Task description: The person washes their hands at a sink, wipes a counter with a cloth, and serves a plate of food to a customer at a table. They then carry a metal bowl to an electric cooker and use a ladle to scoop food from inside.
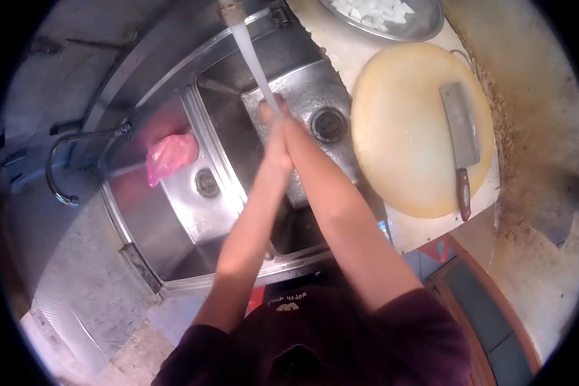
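Water (258, 64) runs in a narrow white stream from a faucet (231, 11) at the top of the view, down onto a person's two hands over the right-hand basin (228, 122) of a steel double sink. Left hand (275, 141) and right hand (291, 125) are brought together under the stream, wrists close, with both bare forearms reaching in from below. Blur and falling water hide the fingers, so I cannot tell whether they are spread or curled. A round drain (329, 125) lies just right of the hands. In the left basin (202, 215), a pink plastic bag (172, 157) sits near a second drain (207, 183); its contents are unclear. A curved tap (55, 170) is at the far left. Right of the sink, a thick round cutting board (399, 128) holds a cleaver (460, 125) along its right side, wooden handle toward the person. Beyond the board, a metal bowl (424, 29), partly out of view, contains white chunks (373, 11). The person wears a dark short-sleeved shirt (341, 341)
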A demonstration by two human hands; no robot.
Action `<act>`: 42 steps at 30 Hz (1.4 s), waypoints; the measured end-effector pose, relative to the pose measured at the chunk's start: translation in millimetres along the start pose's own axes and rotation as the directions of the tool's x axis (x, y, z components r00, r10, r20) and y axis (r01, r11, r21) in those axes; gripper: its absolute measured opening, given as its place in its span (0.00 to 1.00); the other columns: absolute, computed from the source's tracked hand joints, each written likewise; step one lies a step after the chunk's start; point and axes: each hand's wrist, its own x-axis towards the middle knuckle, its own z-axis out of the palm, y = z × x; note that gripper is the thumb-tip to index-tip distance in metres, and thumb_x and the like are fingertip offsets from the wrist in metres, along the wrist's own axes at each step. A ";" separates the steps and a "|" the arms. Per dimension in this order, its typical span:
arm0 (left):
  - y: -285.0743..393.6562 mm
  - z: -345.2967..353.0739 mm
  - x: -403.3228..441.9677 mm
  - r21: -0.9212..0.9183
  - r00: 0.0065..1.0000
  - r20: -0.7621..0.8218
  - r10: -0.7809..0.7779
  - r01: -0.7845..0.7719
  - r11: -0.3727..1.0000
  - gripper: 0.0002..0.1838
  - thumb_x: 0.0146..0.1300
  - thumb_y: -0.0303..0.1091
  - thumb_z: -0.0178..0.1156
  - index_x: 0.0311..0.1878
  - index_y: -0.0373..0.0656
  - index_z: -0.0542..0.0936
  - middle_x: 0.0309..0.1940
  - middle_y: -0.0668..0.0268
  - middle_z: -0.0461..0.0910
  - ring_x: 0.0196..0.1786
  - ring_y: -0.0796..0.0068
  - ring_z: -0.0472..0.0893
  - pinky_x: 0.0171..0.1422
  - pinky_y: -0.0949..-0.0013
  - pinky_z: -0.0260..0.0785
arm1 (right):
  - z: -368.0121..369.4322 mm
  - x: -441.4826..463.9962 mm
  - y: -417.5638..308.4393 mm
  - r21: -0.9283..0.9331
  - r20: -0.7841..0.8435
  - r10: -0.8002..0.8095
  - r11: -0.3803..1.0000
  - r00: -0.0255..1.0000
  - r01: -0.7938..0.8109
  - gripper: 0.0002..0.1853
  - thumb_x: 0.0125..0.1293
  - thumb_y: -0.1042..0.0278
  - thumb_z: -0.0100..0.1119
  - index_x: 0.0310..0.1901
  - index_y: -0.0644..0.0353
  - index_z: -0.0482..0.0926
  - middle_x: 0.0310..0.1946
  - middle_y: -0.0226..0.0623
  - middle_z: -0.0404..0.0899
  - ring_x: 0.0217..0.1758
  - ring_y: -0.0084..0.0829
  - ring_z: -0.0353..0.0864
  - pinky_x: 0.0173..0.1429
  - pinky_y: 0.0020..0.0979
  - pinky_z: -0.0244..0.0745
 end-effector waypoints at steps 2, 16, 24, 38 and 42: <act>17.2 -18.9 63.3 -0.092 0.977 -0.185 0.108 -0.127 0.988 0.14 0.55 0.47 0.50 0.24 0.47 0.67 0.17 0.64 0.68 0.19 0.69 0.70 0.23 0.67 0.66 | 1.2 -6.8 21.9 0.090 -0.020 0.026 0.996 0.999 -0.024 0.19 0.55 0.59 0.50 0.43 0.64 0.75 0.43 0.49 0.74 0.48 0.46 0.72 0.50 0.33 0.68; 12.3 -8.8 133.6 0.736 0.897 0.099 0.430 -0.357 0.575 0.16 0.56 0.36 0.49 0.43 0.37 0.76 0.36 0.54 0.78 0.41 0.69 0.76 0.45 0.70 0.67 | -78.6 -123.1 -23.0 0.016 -0.492 -0.298 0.936 0.818 0.351 0.23 0.57 0.63 0.48 0.49 0.74 0.64 0.45 0.58 0.67 0.48 0.53 0.68 0.52 0.41 0.64; 20.9 -5.9 103.5 0.905 0.860 0.403 0.313 -0.425 0.005 0.11 0.54 0.30 0.48 0.35 0.41 0.80 0.34 0.54 0.78 0.39 0.70 0.76 0.45 0.69 0.66 | -119.3 -36.6 -105.7 -0.165 -0.707 -0.351 0.926 0.614 0.339 0.17 0.54 0.59 0.55 0.32 0.68 0.69 0.33 0.56 0.75 0.37 0.52 0.75 0.40 0.43 0.70; 16.5 -32.8 -46.0 0.740 0.984 -0.048 0.172 -0.080 0.667 0.14 0.59 0.32 0.45 0.47 0.39 0.73 0.35 0.66 0.75 0.32 0.78 0.73 0.39 0.77 0.66 | -123.9 24.4 -90.3 0.074 -0.578 -0.158 0.967 0.800 0.244 0.21 0.60 0.57 0.41 0.24 0.66 0.77 0.30 0.54 0.77 0.37 0.49 0.77 0.43 0.43 0.70; 19.6 -34.4 -72.3 0.653 0.984 -0.088 0.153 -0.059 0.755 0.14 0.59 0.31 0.46 0.47 0.42 0.73 0.35 0.69 0.75 0.31 0.82 0.72 0.38 0.78 0.65 | -133.5 -7.0 -111.2 0.536 -0.357 0.064 0.831 0.932 0.149 0.20 0.59 0.58 0.47 0.25 0.71 0.75 0.26 0.52 0.76 0.34 0.47 0.77 0.40 0.40 0.70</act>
